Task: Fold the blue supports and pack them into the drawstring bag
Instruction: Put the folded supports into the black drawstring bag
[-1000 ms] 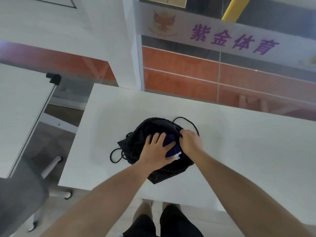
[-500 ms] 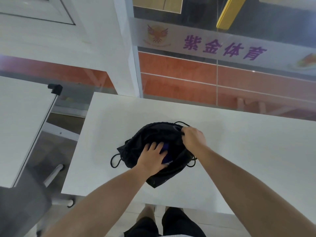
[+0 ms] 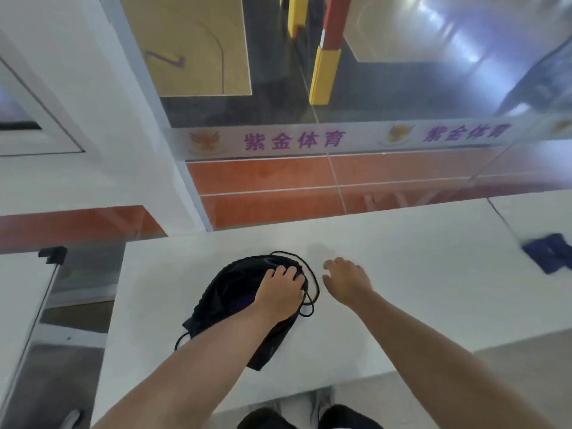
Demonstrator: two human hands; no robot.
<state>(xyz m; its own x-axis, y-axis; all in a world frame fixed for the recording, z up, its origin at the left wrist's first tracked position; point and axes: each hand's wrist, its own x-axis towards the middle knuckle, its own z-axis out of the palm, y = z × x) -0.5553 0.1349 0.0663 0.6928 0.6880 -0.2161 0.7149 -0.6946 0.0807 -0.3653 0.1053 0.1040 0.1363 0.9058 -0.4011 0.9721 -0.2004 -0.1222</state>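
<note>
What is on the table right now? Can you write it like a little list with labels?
table: white table, long
bag: black drawstring bag lying near the front edge
bag contents: a bit of blue shows inside the opening
left hand: left hand pressing down on the bag's mouth
right hand: right hand open, off the bag, empty
still to pack: blue support lying at the far right of the table
cord: black drawstring looping beside the bag
</note>
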